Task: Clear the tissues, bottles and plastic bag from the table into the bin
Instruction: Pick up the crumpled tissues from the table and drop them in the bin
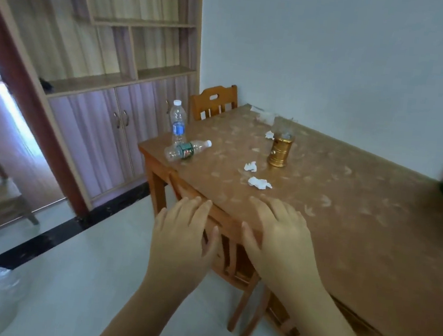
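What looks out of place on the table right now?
One bottle with a green label lies tipped on its side near the table's left corner, beside the upright bottle. Three crumpled tissues are scattered around the gold canister.

The brown wooden table with a patterned cover carries an upright clear plastic bottle, a lying clear bottle with green label, three crumpled white tissues, a golden metal canister and a clear plastic bag at the far edge.
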{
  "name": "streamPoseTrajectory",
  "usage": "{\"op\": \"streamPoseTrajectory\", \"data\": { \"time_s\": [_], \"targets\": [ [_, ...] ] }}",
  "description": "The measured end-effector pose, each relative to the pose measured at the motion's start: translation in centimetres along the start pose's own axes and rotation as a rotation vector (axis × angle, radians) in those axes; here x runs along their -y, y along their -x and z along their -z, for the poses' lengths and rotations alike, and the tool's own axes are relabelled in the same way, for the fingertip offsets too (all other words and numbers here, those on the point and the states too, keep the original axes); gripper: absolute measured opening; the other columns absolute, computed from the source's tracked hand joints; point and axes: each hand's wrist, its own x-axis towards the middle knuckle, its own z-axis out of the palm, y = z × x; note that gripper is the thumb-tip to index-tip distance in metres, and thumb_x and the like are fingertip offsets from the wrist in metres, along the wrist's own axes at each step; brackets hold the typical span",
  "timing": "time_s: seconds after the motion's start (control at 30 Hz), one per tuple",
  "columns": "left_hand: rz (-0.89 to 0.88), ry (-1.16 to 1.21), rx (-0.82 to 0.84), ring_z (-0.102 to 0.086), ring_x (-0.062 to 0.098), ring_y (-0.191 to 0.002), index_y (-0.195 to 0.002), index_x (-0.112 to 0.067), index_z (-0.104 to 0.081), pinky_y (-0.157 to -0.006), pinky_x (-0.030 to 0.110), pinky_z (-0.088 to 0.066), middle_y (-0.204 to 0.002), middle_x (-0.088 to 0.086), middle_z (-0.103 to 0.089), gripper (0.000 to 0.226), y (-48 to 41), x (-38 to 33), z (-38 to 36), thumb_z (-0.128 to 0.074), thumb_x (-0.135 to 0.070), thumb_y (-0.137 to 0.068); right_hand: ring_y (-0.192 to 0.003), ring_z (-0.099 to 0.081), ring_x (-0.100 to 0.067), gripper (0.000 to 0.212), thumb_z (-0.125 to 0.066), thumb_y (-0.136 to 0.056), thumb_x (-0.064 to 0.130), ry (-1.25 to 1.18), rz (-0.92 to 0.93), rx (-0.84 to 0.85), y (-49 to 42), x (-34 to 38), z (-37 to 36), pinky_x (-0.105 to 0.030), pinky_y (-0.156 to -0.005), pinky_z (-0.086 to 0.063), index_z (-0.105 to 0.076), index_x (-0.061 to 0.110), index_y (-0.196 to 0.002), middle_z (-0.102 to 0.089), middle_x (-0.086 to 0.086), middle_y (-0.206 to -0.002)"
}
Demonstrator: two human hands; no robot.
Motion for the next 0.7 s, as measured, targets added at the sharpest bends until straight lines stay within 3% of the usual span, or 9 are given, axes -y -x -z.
{"op": "streamPoseTrajectory", "data": {
  "time_s": [0.37,0.7],
  "targets": [
    [-0.012,0.065,-0.109,-0.060,0.036,-0.104,-0.111,-0.004,-0.061,-0.090,0.053,-0.046,-0.109,0.018,-0.066,0.046,-12.4,14.4,-2.3,-0.044,-0.035,-0.083,-0.097,-0.059,-0.031,0.045,-0.039,-0.078,0.031,-0.038,0.007,0.108,-13.0,5.9,-12.6,-0.047,-0.078,-0.049,-0.063,0.011,-0.110,-0.065,-0.008,-0.107],
    [-0.041,0.150,-0.015,-0.057,0.032,-0.110,-0.114,-0.007,-0.060,-0.090,0.046,-0.043,-0.112,0.014,-0.064,0.044,-19.2,17.5,-9.1,-0.043,-0.035,-0.084,-0.092,-0.060,-0.033,0.044,-0.041,-0.076,0.033,0.028,-0.133,0.120,-18.2,0.9,-19.2,-0.043,-0.076,-0.049,-0.063,0.009,-0.105,-0.066,-0.009,-0.105]
  ]
}}
